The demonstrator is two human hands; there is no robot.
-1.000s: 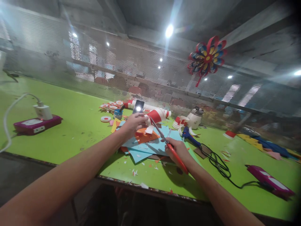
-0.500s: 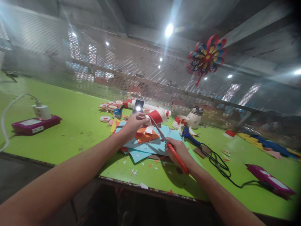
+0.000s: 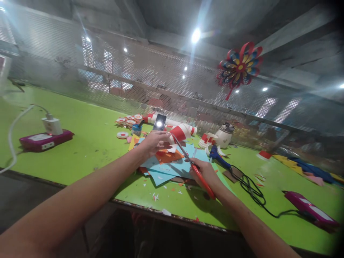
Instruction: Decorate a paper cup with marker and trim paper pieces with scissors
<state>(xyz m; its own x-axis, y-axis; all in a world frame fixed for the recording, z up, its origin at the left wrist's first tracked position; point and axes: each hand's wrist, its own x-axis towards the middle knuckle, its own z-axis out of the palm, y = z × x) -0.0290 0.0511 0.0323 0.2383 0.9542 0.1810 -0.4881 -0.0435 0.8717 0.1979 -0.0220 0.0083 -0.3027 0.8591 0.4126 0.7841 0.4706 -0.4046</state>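
My left hand (image 3: 156, 144) is closed on a red and white paper cup (image 3: 179, 133), gripping it by its left edge. My right hand (image 3: 204, 172) is wrapped round the red handles of a pair of scissors (image 3: 200, 175). The blades point up and left and reach the cup's edge near my left fingers. Below the cup lie blue paper sheets (image 3: 158, 177) with orange paper (image 3: 169, 156) on top. A phone (image 3: 159, 122) with a bright light on it leans behind my left hand.
On the right lie a blue glue gun (image 3: 219, 156) with a black cord, a stack of cut cups (image 3: 206, 140) and a purple power strip (image 3: 309, 208). Another purple power strip (image 3: 34, 142) holds a white charger at left. Paper scraps litter the green table (image 3: 91, 147).
The whole view has shifted slightly. My left hand has turned a little on the cup, and the white flap under it sits differently. The scissors stay at the cup's edge.
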